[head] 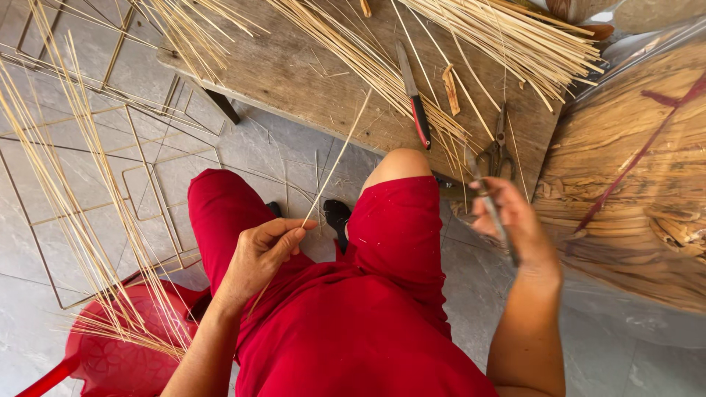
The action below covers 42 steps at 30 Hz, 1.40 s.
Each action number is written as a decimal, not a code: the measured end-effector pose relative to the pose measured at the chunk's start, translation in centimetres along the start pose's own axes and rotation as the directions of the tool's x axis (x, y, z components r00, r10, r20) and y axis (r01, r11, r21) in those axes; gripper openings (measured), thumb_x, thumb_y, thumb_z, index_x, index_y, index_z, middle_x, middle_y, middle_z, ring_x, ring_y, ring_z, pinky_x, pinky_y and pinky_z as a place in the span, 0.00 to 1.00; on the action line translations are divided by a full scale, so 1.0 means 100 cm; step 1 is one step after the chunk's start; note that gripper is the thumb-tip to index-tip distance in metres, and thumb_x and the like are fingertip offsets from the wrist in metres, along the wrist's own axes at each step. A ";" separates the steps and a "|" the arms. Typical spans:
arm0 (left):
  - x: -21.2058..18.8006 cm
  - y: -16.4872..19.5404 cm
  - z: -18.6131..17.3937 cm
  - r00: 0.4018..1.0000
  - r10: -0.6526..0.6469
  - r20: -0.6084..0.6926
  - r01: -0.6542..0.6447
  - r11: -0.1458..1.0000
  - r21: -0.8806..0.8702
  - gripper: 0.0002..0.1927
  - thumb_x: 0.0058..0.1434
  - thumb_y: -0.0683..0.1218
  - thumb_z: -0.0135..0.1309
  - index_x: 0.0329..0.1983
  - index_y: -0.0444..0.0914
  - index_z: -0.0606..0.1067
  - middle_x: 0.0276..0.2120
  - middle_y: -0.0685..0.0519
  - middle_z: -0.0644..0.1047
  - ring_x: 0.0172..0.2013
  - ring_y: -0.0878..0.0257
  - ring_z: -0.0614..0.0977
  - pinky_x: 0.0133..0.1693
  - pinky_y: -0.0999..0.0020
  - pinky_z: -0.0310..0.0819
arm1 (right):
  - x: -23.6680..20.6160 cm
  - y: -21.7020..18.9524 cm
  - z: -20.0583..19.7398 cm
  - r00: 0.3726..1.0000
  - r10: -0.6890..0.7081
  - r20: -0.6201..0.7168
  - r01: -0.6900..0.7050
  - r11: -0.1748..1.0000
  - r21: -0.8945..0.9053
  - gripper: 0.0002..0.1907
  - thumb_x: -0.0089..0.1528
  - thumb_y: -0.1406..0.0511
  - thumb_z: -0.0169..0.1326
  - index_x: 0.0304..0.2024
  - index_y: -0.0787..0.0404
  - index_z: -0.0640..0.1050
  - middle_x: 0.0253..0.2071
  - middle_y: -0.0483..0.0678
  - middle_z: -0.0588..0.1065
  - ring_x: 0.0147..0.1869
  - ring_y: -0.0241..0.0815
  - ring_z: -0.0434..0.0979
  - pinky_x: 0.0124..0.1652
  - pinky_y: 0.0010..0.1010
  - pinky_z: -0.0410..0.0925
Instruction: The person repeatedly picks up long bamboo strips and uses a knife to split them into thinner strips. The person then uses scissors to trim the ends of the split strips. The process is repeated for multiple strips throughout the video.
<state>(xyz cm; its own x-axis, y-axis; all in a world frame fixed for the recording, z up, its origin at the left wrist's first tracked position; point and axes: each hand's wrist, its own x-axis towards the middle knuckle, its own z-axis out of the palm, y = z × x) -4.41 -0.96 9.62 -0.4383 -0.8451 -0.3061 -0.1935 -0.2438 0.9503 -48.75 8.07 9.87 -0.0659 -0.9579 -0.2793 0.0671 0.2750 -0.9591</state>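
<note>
- Head view: your left hand (pixel 265 246) pinches one thin bamboo strip (pixel 340 153) between thumb and fingertips, closed lightly round it. The strip runs up and to the right from that grip, its far end lying over the edge of the wooden worktop (pixel 294 73). Pinch firmly enough that the strip cannot roll, and grip near the part you are working, since so thin a strip will likely flex.
- Your right hand (pixel 511 217) is blurred with motion beside your right knee. It is curled round a slim dark tool (pixel 494 213), probably a blade. Work its edge away from your left fingers and clear of your thigh.
- Steady the strip against your red shorts (pixel 397 228) or the worktop edge rather than in open air; I judge a supported strip splits less.
- On the worktop lie a red-handled knife (pixel 414 95), dark scissors (pixel 497 151) and loose bundles of bamboo strips (pixel 515 37). The scissors sit near your right hand, so mind them as you swing.
- A sheaf of long strips (pixel 81 198) leans across a red plastic chair (pixel 118 353) at your left, just beside your left forearm. Keep your elbow in so you do not knock it.
- Thin frames (pixel 147 184) lie on the tiled floor (pixel 625 345) under your legs; keep your feet off them.
</note>
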 end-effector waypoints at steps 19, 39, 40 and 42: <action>-0.064 0.003 -0.052 0.996 -0.071 -0.052 0.075 0.994 0.079 0.13 0.65 0.45 0.56 0.48 0.38 0.84 0.24 0.57 0.78 0.24 0.71 0.74 0.27 0.74 0.71 | 0.065 -0.023 0.139 0.977 -0.025 0.211 0.000 0.993 0.118 0.31 0.58 0.65 0.67 0.62 0.65 0.73 0.31 0.43 0.75 0.24 0.27 0.68 0.22 0.18 0.62; -0.064 0.019 -0.060 0.996 0.063 -0.060 -0.061 0.997 0.036 0.12 0.66 0.44 0.56 0.48 0.37 0.83 0.26 0.57 0.77 0.27 0.72 0.75 0.30 0.75 0.74 | 0.032 -0.075 0.195 0.904 -0.388 0.181 0.352 0.432 -0.831 0.38 0.45 0.59 0.76 0.57 0.56 0.76 0.37 0.43 0.75 0.34 0.32 0.72 0.36 0.25 0.72; -0.064 0.020 -0.060 0.996 0.068 -0.063 -0.065 0.997 0.048 0.12 0.66 0.44 0.56 0.48 0.37 0.83 0.26 0.57 0.77 0.27 0.72 0.75 0.30 0.75 0.74 | 0.033 -0.073 0.195 0.876 -0.431 0.215 0.386 0.360 -0.849 0.37 0.46 0.59 0.76 0.56 0.56 0.77 0.36 0.43 0.74 0.35 0.32 0.73 0.36 0.26 0.71; -0.064 0.021 -0.061 0.994 0.078 -0.071 -0.073 0.995 0.073 0.12 0.66 0.44 0.56 0.48 0.37 0.83 0.26 0.56 0.77 0.27 0.72 0.75 0.30 0.74 0.74 | 0.036 -0.067 0.194 0.874 -0.435 0.216 0.373 0.317 -0.872 0.36 0.48 0.58 0.76 0.57 0.55 0.78 0.33 0.42 0.74 0.34 0.31 0.75 0.35 0.26 0.71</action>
<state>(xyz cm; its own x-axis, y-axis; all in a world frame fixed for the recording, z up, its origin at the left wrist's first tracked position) 3.34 1.06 13.97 -0.3882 -0.8934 -0.2261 -0.2244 -0.1463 0.9635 -30.15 1.20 16.24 0.1277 -0.9747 0.1832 -0.8712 -0.1986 -0.4489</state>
